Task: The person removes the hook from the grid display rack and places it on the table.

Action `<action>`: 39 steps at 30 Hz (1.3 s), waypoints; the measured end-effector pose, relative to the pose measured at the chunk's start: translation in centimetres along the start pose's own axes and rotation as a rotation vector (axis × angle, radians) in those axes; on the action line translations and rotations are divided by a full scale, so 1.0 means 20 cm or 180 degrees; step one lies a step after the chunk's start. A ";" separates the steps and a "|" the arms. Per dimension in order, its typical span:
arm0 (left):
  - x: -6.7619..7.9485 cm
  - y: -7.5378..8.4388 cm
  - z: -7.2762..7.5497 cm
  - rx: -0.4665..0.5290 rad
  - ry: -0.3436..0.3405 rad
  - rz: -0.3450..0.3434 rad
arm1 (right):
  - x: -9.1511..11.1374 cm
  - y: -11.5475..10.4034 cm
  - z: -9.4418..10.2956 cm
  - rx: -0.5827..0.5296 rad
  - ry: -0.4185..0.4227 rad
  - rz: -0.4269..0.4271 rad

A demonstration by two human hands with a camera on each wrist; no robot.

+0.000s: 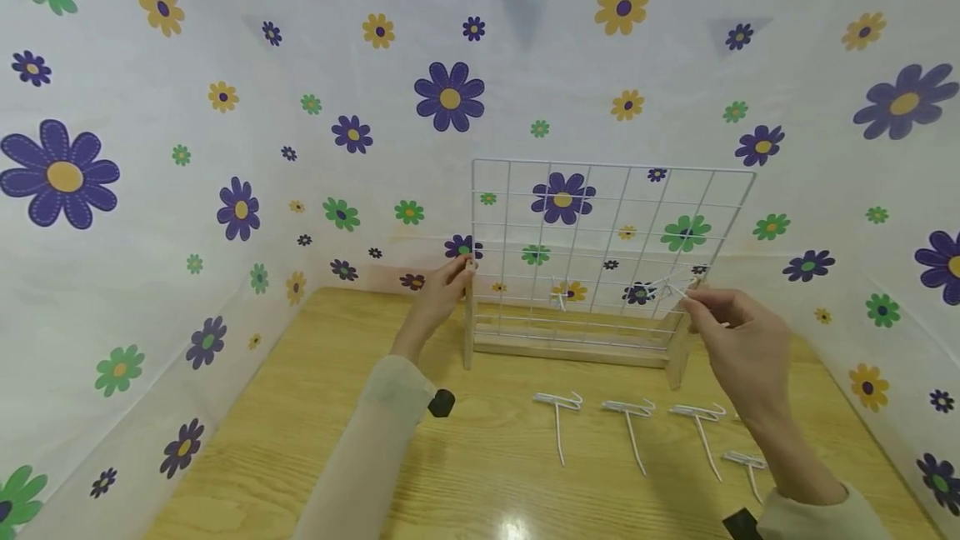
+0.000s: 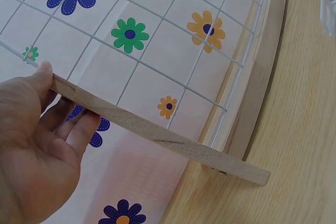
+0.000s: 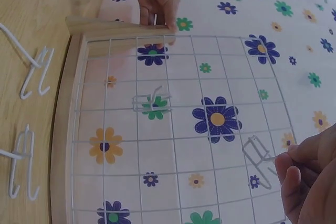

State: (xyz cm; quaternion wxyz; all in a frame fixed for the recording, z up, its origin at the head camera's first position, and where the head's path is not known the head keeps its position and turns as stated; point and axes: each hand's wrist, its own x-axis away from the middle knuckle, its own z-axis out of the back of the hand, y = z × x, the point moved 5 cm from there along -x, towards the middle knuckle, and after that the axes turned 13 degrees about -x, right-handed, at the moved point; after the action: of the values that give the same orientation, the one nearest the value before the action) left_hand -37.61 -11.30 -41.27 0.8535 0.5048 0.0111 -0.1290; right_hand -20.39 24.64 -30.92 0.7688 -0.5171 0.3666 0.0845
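Observation:
A white wire grid panel (image 1: pixel 613 166) stands in a wooden frame with a base bar (image 1: pixel 570 353). My left hand (image 1: pixel 435 302) grips the upper end of the frame's left wooden post (image 2: pixel 152 128), thumb on one side and fingers on the other. My right hand (image 1: pixel 742 348) pinches the prong of a white wire hook (image 3: pixel 257 156) between thumb and fingers, at the right part of the grid. Whether that hook touches the grid wires I cannot tell. Another white wire hook (image 3: pixel 152 103) hangs on the grid, left of its middle.
Several more white wire hooks (image 1: pixel 628 411) lie on the wood-grain table (image 1: pixel 285 440) in front of the rack, toward the right. A white backdrop (image 1: pixel 390 157) printed with flowers rises behind the rack and along both sides.

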 end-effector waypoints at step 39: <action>0.00 0.00 0.00 0.0123 -0.0008 -0.0023 | 0.37 0.26 0.32 0.0341 0.0133 -0.1152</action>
State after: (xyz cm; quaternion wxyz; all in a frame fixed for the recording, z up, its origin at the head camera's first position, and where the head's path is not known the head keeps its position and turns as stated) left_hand -37.53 -11.26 -41.25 0.8431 0.5210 0.0094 -0.1329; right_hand -14.68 30.59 -38.34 0.7901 -0.5345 0.2875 -0.0856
